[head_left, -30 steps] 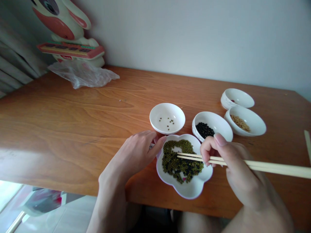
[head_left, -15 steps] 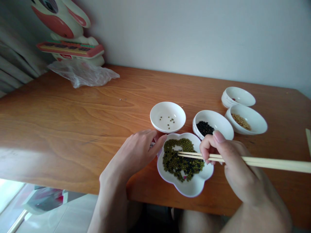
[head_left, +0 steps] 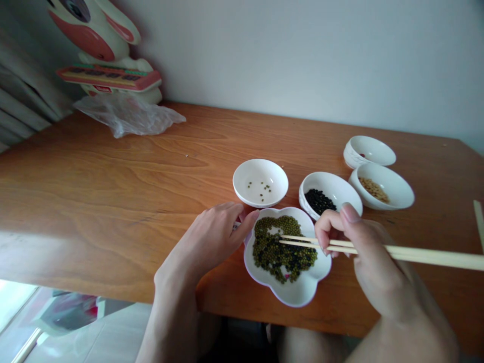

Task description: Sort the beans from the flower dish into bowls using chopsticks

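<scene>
A flower-shaped dish point(head_left: 298, 297) with a pale purple rim holds mixed green beans point(head_left: 284, 224) and black beans. My left hand point(head_left: 217, 237) grips its left edge, thumb at the rim and the other fingers partly hidden. In my right hand point(head_left: 363, 242) is a pair of chopsticks point(head_left: 423, 254), their slightly parted tips over the beans in the dish. I cannot make out a bean between the tips. Just behind the dish stands a white bowl point(head_left: 260, 171) with several green beans. To its right, another white bowl point(head_left: 342, 189) contains black beans point(head_left: 319, 200).
At the right are a bowl of tan beans or grains point(head_left: 397, 189) and a bowl with a few reddish bits point(head_left: 372, 149). A rabbit-shaped toy keyboard point(head_left: 109, 75) stands at the back left beside a clear plastic bag point(head_left: 139, 118). A pale strip point(head_left: 478, 222) lies at the right edge.
My right hand has shifted slightly right, and the chopstick tips have spread a little apart. My left hand keeps its place on the dish.
</scene>
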`<state>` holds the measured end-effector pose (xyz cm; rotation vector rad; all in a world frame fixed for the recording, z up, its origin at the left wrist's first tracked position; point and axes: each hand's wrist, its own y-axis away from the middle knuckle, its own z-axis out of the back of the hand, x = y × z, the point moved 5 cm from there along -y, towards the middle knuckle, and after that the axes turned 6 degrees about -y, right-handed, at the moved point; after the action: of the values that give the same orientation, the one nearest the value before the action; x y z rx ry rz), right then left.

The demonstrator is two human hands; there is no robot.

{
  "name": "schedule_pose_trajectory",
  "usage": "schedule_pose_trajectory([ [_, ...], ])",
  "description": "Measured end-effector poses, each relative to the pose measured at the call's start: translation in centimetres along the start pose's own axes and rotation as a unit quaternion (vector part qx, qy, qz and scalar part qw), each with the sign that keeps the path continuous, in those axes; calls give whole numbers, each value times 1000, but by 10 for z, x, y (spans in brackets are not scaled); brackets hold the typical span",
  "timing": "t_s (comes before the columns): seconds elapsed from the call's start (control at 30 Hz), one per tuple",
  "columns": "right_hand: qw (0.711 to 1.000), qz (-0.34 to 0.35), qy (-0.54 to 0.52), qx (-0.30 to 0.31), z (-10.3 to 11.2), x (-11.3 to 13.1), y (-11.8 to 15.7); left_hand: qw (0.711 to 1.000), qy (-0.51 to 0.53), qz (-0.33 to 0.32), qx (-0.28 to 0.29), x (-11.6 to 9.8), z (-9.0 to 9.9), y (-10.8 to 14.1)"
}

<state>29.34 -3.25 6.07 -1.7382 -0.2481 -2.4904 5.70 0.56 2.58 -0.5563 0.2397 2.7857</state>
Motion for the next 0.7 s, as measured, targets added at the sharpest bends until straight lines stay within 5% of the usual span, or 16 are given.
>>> schedule_pose_trajectory([
  [0.7, 1000, 11, 13, -20, -4, 6, -8, 1000, -7, 4, -2, 1, -1, -1],
])
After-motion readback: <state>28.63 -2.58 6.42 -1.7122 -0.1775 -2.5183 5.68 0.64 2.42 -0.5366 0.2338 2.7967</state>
